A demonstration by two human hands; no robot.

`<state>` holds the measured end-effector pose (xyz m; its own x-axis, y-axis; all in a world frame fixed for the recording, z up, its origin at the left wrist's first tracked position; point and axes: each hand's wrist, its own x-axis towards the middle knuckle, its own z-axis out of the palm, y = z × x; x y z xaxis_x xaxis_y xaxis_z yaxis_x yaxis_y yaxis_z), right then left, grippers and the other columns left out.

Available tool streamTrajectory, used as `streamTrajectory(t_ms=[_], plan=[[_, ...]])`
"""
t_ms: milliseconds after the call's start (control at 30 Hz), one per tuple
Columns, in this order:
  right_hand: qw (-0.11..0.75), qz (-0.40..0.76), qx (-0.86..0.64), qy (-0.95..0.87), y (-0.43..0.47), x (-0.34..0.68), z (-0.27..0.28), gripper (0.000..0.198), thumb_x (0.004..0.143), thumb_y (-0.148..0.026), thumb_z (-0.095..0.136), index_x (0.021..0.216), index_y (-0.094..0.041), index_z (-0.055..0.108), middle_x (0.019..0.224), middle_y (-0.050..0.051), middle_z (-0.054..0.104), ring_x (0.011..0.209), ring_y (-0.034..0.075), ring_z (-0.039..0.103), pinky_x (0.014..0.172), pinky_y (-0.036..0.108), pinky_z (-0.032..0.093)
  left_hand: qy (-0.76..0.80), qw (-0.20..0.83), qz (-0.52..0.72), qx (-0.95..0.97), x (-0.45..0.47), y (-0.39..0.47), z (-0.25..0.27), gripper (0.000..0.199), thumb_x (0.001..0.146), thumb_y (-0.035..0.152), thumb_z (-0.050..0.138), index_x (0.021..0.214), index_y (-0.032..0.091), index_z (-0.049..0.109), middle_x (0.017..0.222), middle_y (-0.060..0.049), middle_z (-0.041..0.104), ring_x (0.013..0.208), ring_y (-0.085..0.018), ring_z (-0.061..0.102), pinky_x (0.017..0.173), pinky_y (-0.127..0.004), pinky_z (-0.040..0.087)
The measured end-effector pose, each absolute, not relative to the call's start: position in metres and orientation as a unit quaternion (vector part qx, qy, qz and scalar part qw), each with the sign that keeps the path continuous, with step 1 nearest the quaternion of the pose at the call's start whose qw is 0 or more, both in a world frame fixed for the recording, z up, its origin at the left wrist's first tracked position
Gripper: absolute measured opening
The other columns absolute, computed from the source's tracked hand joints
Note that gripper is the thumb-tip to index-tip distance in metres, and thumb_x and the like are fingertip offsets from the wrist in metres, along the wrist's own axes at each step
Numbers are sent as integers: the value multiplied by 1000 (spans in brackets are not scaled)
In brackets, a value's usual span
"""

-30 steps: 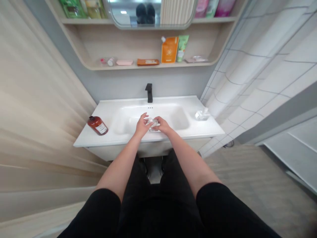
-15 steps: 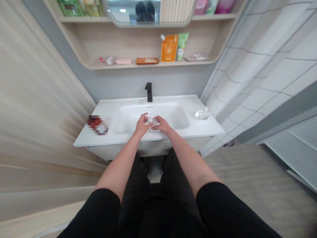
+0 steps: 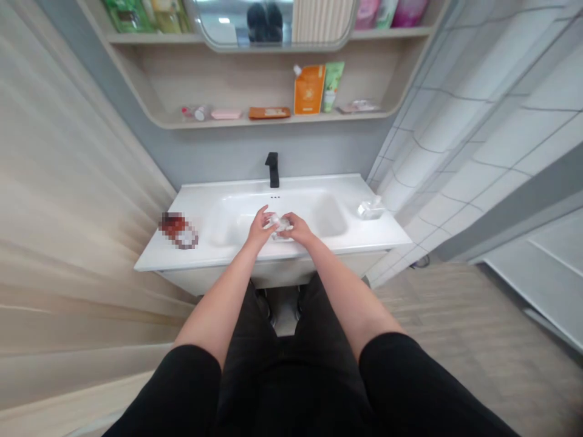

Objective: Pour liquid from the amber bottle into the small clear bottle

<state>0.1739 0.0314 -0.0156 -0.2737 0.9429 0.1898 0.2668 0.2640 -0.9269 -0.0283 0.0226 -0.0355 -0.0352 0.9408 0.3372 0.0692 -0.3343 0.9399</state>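
Over the front of the white sink basin (image 3: 232, 221), my two hands meet around a small clear-and-white object (image 3: 280, 223). My left hand (image 3: 260, 228) pinches its white part from the left, with one finger raised. From the right, my right hand (image 3: 297, 229) curls its fingers around the other side. The fingers cover much of the object, and its exact kind is too small to make out. A clear part shows just below the hands, close to the basin's front rim.
Behind the basin stands a black faucet (image 3: 272, 170). A clear bottle (image 3: 371, 209) sits on the counter's right side, a blurred-out red item (image 3: 177, 229) on its left. Above, a shelf (image 3: 218, 123) holds an orange pouch (image 3: 310, 90), a green tube (image 3: 333, 87) and small items.
Both hands stay at the same spot over the basin. The fingers have shifted slightly around the clear-and-white object, and the view has moved a little.
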Motion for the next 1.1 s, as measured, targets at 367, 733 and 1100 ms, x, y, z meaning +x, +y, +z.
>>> streamTrajectory(t_ms=[367, 733, 1100], plan=[[565, 240, -546, -570, -3, 242, 9, 71, 71, -61, 88, 124, -24, 60, 131, 12, 72, 110, 33, 70, 100, 47, 59, 497, 380, 560, 543, -28, 27, -33, 75, 67, 15, 72, 140, 28, 66, 129, -9, 74, 125, -31, 71, 111, -55, 57], [546, 50, -751, -367, -24, 441, -14, 77, 60, -60, 95, 116, -21, 60, 118, 14, 73, 110, 37, 70, 105, 56, 56, 517, 352, 555, 548, -28, 24, -34, 48, 71, 13, 73, 118, 27, 74, 129, -9, 74, 120, -30, 71, 103, -49, 62], [501, 56, -774, -383, 2, 465, -23, 81, 58, -57, 99, 118, -20, 59, 116, 16, 73, 110, 38, 70, 105, 54, 57, 528, 357, 544, 546, -31, 27, -36, 47, 68, 13, 66, 113, 25, 75, 127, -9, 75, 118, -30, 73, 105, -51, 61]])
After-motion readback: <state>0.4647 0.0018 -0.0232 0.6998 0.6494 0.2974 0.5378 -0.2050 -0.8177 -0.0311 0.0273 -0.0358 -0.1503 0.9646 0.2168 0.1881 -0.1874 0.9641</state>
